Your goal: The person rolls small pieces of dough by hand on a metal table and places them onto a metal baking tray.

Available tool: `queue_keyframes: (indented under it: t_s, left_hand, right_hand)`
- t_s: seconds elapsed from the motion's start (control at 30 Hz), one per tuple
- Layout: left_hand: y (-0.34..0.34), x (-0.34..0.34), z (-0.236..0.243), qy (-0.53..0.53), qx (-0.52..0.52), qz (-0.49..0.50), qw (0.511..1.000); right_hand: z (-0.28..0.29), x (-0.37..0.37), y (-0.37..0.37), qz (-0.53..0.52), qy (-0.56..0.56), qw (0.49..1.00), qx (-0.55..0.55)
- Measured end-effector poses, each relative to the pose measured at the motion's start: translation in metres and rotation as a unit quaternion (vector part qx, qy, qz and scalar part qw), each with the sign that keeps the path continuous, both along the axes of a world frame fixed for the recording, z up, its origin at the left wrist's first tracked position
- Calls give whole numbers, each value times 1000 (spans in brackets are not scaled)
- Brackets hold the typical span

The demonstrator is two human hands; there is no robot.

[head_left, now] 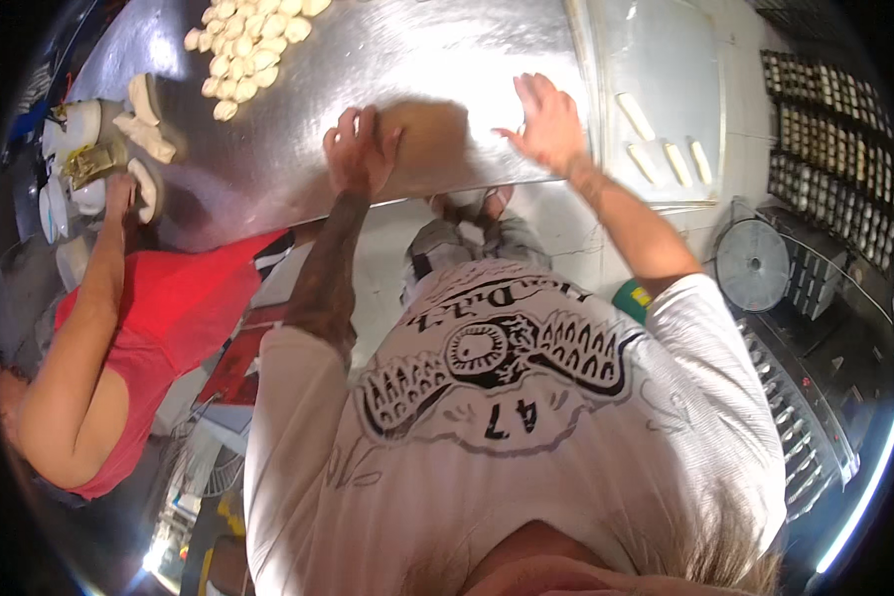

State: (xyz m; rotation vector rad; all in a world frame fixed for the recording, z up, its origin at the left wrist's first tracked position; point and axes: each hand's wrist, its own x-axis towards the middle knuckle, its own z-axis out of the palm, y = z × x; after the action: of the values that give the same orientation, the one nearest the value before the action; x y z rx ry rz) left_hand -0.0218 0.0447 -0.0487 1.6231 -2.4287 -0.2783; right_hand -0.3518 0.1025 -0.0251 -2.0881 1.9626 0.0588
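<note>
Both my hands rest at the near edge of a shiny metal table, and I see nothing in either. My left hand has its fingers bent but apart, thumb toward the right. My right hand lies with fingers spread, close to the table's right side. Between them is a brownish dark patch that looks like shadow or reflection on the metal. Beyond my left hand lies a cluster of small round dough pieces. To the right of my right hand, several pale dough sticks lie on a flat tray.
On the left, a co-worker in a red apron reaches a hand to long dough pieces beside white containers. Dark racks with rows of pale pieces stand at right, near a round grey lid-like disc.
</note>
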Motion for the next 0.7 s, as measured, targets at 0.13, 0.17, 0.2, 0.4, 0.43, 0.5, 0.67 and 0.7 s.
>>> queue_keyframes:
  t_s: [0.13,0.17,0.2,0.4,0.43,0.5,0.67,0.7]
  left_hand:
    - [53,35,-10,-98,131,-68,984]
    - [47,26,-10,-94,130,-71,984]
    - [35,17,-11,-117,63,-80,988]
    - [-59,-19,-15,-36,-104,-10,994]
    - [-53,-17,-15,-12,-81,-8,997]
    - [-3,-5,-23,43,-28,-45,998]
    - [41,-14,-15,-101,3,-19,995]
    - [20,-21,-10,-108,-2,-24,994]
  right_hand:
    - [-14,-3,95,38,57,996,49]
    - [-16,-2,98,38,51,997,48]
    - [-18,-2,98,39,44,997,48]
    - [-23,14,-35,-8,48,996,-74]
    - [-25,14,-29,-9,29,995,-91]
    - [-32,14,26,25,102,994,22]
    - [-29,18,60,7,-20,1000,-4]
    - [-34,17,36,19,9,998,-58]
